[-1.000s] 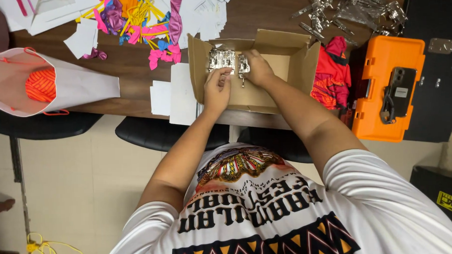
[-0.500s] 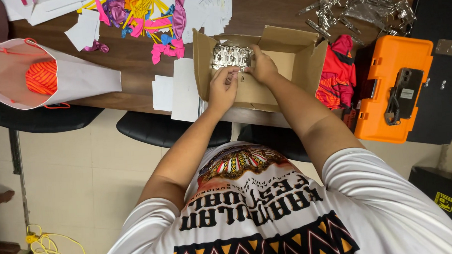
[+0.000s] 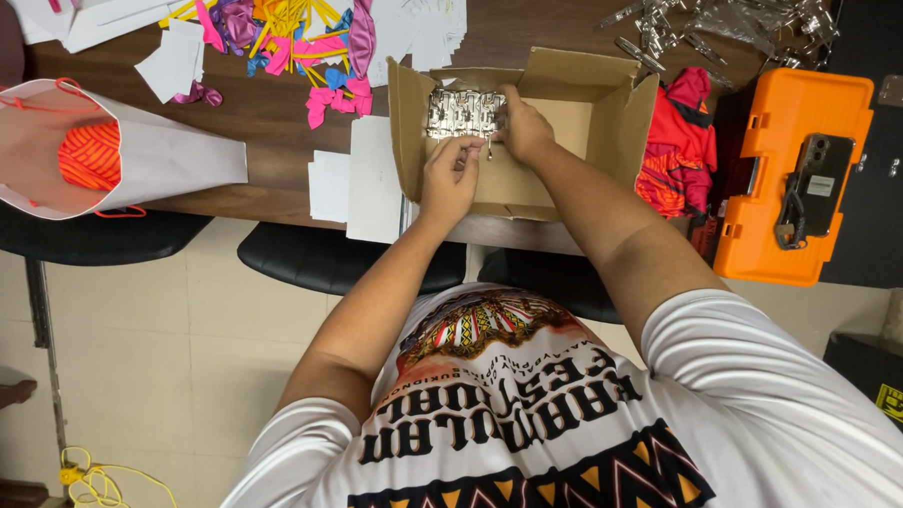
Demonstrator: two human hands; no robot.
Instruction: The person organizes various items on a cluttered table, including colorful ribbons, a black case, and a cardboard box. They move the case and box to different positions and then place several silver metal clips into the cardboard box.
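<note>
An open cardboard box (image 3: 577,109) stands at the near edge of a dark wooden table. Inside it, along the far left wall, sits a row of shiny metal clips (image 3: 459,114). My left hand (image 3: 451,176) reaches into the box and pinches the lower edge of the clip row with thumb and fingers. My right hand (image 3: 523,128) presses against the right end of the same row, fingers curled on it. Both hands are side by side, almost touching.
Loose metal clips (image 3: 723,19) lie at the back right. A red cloth (image 3: 673,141) lies beside the box, then an orange toolbox (image 3: 784,177) with a phone (image 3: 814,186) on it. White papers (image 3: 354,182), coloured balloons (image 3: 284,39) and a white paper bag (image 3: 118,160) lie left. Black chairs stand below.
The separate clip piece my right hand held a second ago now sits joined against the row of clips. My hands have closed in together; the view shifted slightly.
</note>
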